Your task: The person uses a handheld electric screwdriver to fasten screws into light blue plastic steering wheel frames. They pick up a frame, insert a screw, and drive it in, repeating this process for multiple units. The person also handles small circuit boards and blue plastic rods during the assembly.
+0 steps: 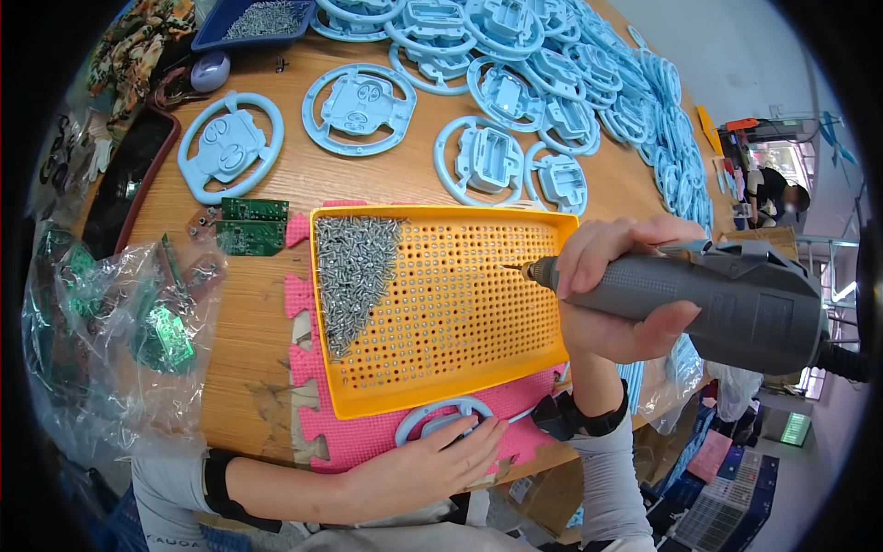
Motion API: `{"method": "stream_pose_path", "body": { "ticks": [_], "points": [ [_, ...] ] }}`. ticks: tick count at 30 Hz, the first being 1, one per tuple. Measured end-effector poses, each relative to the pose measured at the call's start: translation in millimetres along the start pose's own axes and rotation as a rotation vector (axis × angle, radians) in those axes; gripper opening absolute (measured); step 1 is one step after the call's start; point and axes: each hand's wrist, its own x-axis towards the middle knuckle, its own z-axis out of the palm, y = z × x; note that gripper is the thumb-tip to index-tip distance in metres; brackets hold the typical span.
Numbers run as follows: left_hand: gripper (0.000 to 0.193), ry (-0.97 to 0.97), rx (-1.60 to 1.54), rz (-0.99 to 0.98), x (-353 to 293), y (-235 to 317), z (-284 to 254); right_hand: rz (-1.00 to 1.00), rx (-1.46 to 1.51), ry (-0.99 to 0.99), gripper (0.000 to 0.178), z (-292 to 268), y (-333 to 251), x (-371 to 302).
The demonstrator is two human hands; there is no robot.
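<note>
My right hand is wrapped round a grey electric screwdriver. Its thin bit points left over a yellow tray with a grid of holes. Many of the holes hold upright screws, and a heap of loose silver screws fills the tray's left end. Below the tray, my left hand lies with fingers stretched out over a light blue toy steering wheel. The hand covers most of that wheel; its thumb is hard to make out.
A pink foam mat lies under the tray. Two blue wheel pieces lie beyond it, with many more piled at the far right. Green circuit boards, plastic bags and a dark blue screw bin are on the left.
</note>
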Motion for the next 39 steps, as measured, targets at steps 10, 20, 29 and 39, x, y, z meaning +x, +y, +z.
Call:
{"method": "stream_pose_path", "body": {
  "ticks": [10, 20, 29, 39],
  "points": [
    [0.045, 0.026, -0.023, -0.008, 0.2, -2.4, -0.4, 0.013, -0.082, 0.022, 0.059, 2.4, 5.6, -1.9],
    [0.045, 0.056, 0.012, 0.034, 4.9, 4.3, 5.7, -0.098, -0.06, 0.003, 0.061, -4.1, -10.0, -1.4],
    [0.05, 0.025, 0.01, 0.101, -3.3, 3.5, 5.9, 0.081, 0.088, -0.215, 0.043, 18.1, -91.0, -47.5],
    [0.047, -0.01, -0.04, 0.074, -1.5, 8.7, 9.0, 0.048, 0.327, -0.424, 0.017, -1.5, -71.1, -79.1]
  ]
}}
